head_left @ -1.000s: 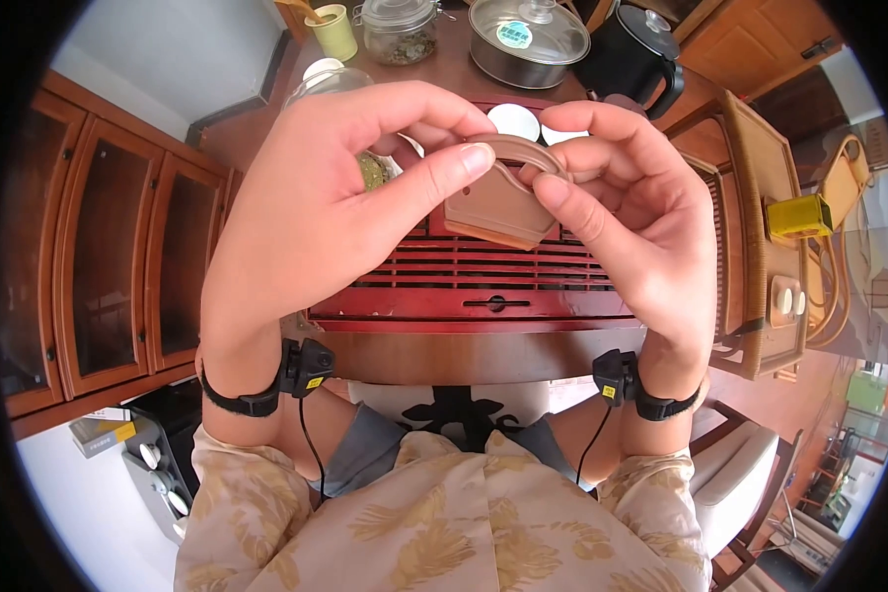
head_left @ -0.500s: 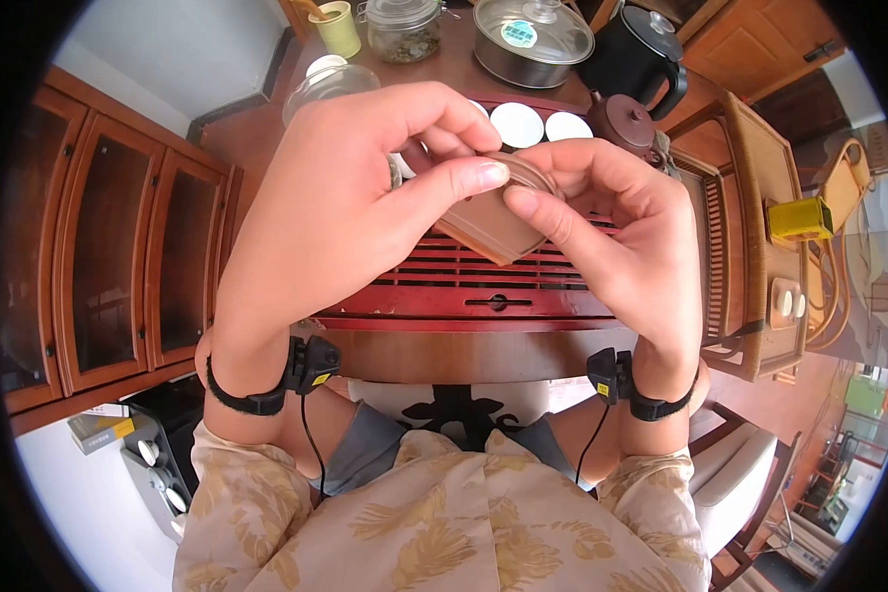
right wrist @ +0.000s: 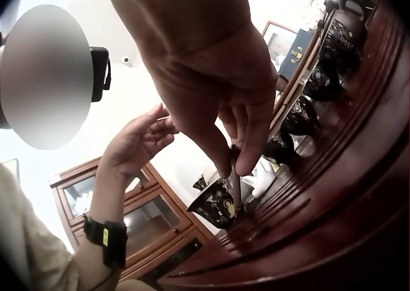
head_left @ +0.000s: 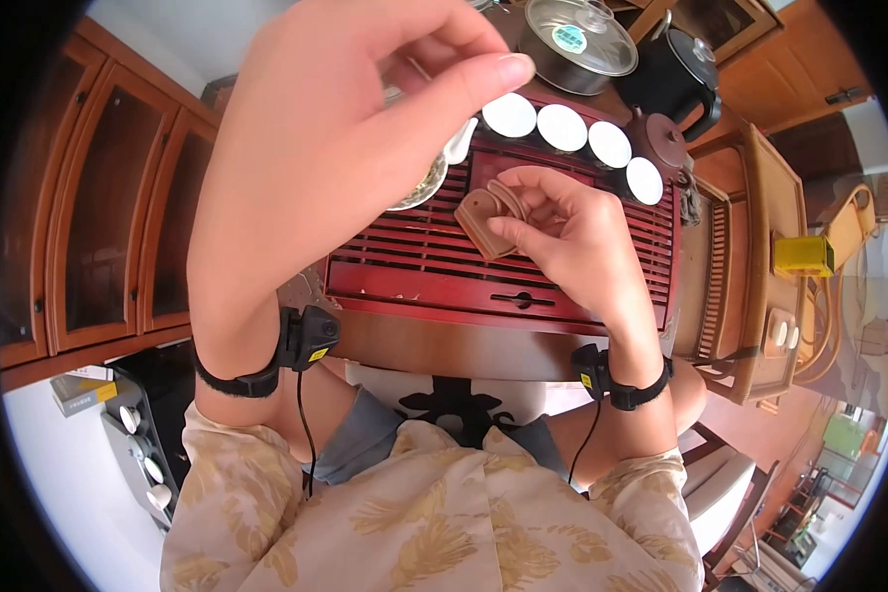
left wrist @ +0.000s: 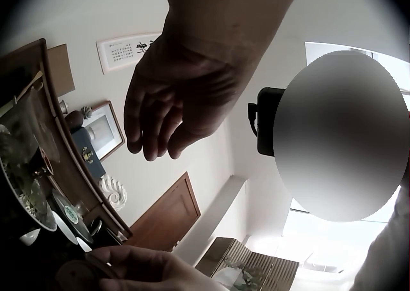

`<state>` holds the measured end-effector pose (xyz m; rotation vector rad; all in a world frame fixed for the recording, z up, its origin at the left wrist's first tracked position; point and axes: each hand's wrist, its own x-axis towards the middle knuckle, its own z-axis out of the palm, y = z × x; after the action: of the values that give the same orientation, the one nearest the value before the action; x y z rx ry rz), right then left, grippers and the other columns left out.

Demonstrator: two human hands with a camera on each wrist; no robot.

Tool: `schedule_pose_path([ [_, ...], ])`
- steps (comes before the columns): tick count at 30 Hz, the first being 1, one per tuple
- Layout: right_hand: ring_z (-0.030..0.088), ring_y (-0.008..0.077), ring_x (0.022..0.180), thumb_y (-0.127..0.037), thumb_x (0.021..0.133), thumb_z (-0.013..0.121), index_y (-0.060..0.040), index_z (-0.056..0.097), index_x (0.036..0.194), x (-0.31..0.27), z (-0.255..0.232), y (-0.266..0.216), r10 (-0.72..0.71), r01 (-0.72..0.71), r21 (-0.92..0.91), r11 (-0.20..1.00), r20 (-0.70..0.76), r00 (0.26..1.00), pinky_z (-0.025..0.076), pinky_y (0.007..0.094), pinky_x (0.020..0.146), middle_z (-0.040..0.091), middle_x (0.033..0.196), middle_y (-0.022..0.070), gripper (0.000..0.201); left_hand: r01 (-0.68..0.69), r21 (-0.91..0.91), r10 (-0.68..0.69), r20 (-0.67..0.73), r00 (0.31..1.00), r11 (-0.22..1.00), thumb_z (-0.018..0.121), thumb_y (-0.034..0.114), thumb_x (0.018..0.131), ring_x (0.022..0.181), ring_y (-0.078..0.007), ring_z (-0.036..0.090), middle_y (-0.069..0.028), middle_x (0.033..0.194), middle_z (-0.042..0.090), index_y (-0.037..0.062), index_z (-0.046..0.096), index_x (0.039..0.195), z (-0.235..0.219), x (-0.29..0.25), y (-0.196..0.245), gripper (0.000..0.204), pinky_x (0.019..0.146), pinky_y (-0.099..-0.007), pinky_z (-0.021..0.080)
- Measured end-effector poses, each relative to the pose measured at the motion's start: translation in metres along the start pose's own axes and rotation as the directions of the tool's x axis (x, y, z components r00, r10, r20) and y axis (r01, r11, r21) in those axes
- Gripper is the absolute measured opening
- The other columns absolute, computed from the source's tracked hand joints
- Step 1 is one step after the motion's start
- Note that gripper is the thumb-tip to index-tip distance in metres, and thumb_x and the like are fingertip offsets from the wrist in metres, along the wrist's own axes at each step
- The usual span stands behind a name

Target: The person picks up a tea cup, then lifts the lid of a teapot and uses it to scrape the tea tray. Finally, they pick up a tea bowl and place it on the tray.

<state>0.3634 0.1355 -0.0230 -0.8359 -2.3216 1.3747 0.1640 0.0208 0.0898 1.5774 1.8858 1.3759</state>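
Observation:
My right hand (head_left: pixel 567 232) pinches a flat brown, bag-shaped piece (head_left: pixel 483 222) by its curved handle, thumb against fingers. The piece hangs tilted over the slatted red tea tray (head_left: pixel 414 286); in the right wrist view it appears edge-on as a thin strip. My left hand (head_left: pixel 360 128) is raised to the left and holds nothing; the left wrist view shows its fingers (left wrist: pixel 150 131) loosely bent. Below it, partly hidden by the forearm, is a patterned bowl (head_left: pixel 426 192) with leafy contents. A white spouted or handled thing (head_left: pixel 461 143) lies beside that bowl.
Several dark cups with white insides (head_left: pixel 562 128) stand in a row along the tray's far side. At its right end is a brown teapot (head_left: pixel 661 138). Behind are a glass-lidded pot (head_left: pixel 577 44) and a black kettle (head_left: pixel 676 74). A wicker-edged shelf (head_left: pixel 750 247) stands right.
My left hand has let go of the brown piece and moved up and left. The right hand has lowered it toward the tray. The view has shifted, uncovering the cups and tray.

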Motion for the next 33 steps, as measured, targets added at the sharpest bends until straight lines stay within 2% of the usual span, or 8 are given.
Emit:
schedule_pose_path([
  [2,0.075,0.0084,0.091,0.0,0.095,0.083,0.0026,0.073,0.131,0.002,0.003,0.0,0.022,-0.022,-0.025,0.999,-0.008,1.0,0.063,0.0271,0.084,0.082,0.103,0.0064,0.038,0.059,0.051,-0.058,-0.006,0.998,0.997,0.079,0.015,0.102,0.066,-0.0105,0.07,-0.0098,0.078,0.078,-0.0038,0.081,0.103,-0.005,0.001,0.018,0.019,0.061,-0.0249,0.053],
  [5,0.074,0.0078,0.089,0.0,0.095,0.083,0.0019,0.074,0.13,0.004,0.002,0.001,0.071,-0.073,-0.045,0.996,-0.028,0.997,0.062,0.026,0.082,0.082,0.102,0.0057,0.036,-0.051,-0.009,0.051,-0.002,0.999,0.999,0.078,0.014,0.103,0.068,-0.0073,0.067,-0.0084,0.079,0.077,-0.0046,0.081,0.105,-0.007,0.0,0.009,0.019,0.063,-0.0244,0.052],
  [8,0.074,0.0072,0.088,0.0,0.095,0.082,0.0016,0.075,0.13,0.005,-0.004,0.01,0.091,-0.095,-0.069,0.993,-0.052,0.994,0.062,0.0248,0.082,0.081,0.102,0.005,0.036,0.045,-0.1,-0.039,0.059,0.997,0.994,0.079,0.014,0.103,0.067,-0.0079,0.068,-0.0086,0.079,0.078,-0.004,0.081,0.105,-0.014,0.005,0.007,0.019,0.062,-0.0245,0.053],
  [13,0.073,0.0068,0.091,0.0,0.095,0.082,0.0013,0.075,0.131,0.004,-0.016,0.006,0.122,-0.131,-0.107,0.986,-0.082,0.989,0.061,0.0241,0.083,0.081,0.104,0.0055,0.036,0.093,0.013,-0.093,0.044,0.995,0.996,0.079,0.017,0.102,0.067,-0.0099,0.07,-0.0094,0.081,0.079,-0.0026,0.082,0.105,-0.015,0.003,0.024,0.02,0.063,-0.025,0.054],
  [17,0.074,0.0166,0.083,-0.005,0.091,0.082,0.0003,0.077,0.125,0.003,-0.011,0.01,0.031,-0.037,-0.044,0.998,-0.136,0.99,0.06,0.0319,0.081,0.081,0.098,0.0126,0.035,-0.132,0.035,0.131,0.018,0.991,0.991,0.078,0.019,0.102,0.067,-0.0118,0.072,-0.0104,0.082,0.08,-0.0017,0.082,0.105,-0.012,0.003,0.006,0.021,0.061,-0.0256,0.055],
  [22,0.072,0.0133,0.094,0.004,0.091,0.082,-0.0035,0.082,0.119,-0.001,-0.02,-0.023,-0.054,0.051,-0.164,0.985,-0.013,0.998,0.059,0.0298,0.084,0.079,0.107,0.0058,0.029,-0.052,0.101,0.052,0.006,0.999,0.993,0.079,0.019,0.102,0.068,-0.0131,0.072,-0.0105,0.081,0.079,-0.0013,0.082,0.105,-0.009,0.002,0.017,0.02,0.063,-0.0265,0.056],
  [28,0.07,0.0202,0.1,0.015,0.089,0.069,-0.0022,0.083,0.108,-0.002,-0.023,-0.006,-0.295,0.264,-0.353,0.898,-0.036,0.955,0.056,0.0309,0.079,0.076,0.113,0.0085,0.03,-0.055,0.108,0.055,0.009,0.998,0.993,0.079,0.019,0.102,0.069,-0.0144,0.074,-0.0106,0.08,0.079,-0.001,0.082,0.105,-0.009,0.002,0.015,0.02,0.065,-0.0273,0.057],
  [33,0.071,0.0182,0.095,0.017,0.09,0.06,0.0012,0.081,0.108,-0.003,-0.03,-0.008,-0.077,0.078,-0.195,0.978,0.01,0.997,0.056,0.0321,0.08,0.077,0.107,0.0113,0.032,-0.101,0.111,0.101,0.007,0.995,0.989,0.079,0.019,0.102,0.068,-0.015,0.074,-0.0111,0.081,0.079,-0.0009,0.082,0.105,-0.009,0.002,0.013,0.021,0.065,-0.0276,0.057],
])
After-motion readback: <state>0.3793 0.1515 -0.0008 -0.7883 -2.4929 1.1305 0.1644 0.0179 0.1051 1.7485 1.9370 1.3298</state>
